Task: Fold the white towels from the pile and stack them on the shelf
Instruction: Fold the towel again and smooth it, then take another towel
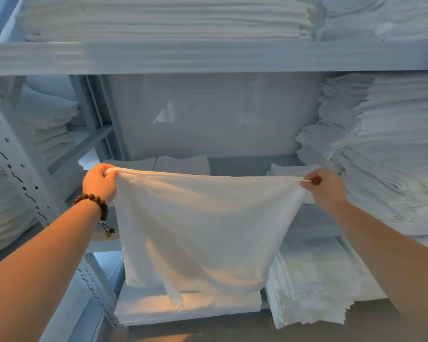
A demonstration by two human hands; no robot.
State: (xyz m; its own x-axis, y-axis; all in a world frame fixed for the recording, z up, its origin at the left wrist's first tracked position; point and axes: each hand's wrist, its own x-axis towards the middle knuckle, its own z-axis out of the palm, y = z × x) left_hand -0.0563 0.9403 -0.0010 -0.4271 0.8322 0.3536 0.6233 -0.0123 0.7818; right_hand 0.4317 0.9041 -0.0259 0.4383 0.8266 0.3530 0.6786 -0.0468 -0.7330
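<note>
White towel (198,230) held spread in front of the shelf (240,165).
I log the left hand (99,181) clenched round the towel's top left corner and the right hand (328,190) pinching the top right corner. The cloth hangs slack between them, off any surface. Folded stacks (314,275) lie on the level below. A bead bracelet (94,199) sits on the left wrist.

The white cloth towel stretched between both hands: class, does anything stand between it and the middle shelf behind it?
Nothing visible does. The white cloth towel hangs before the grey metal shelf, bare at its middle; folded white stacks lie beside that gap.
</note>
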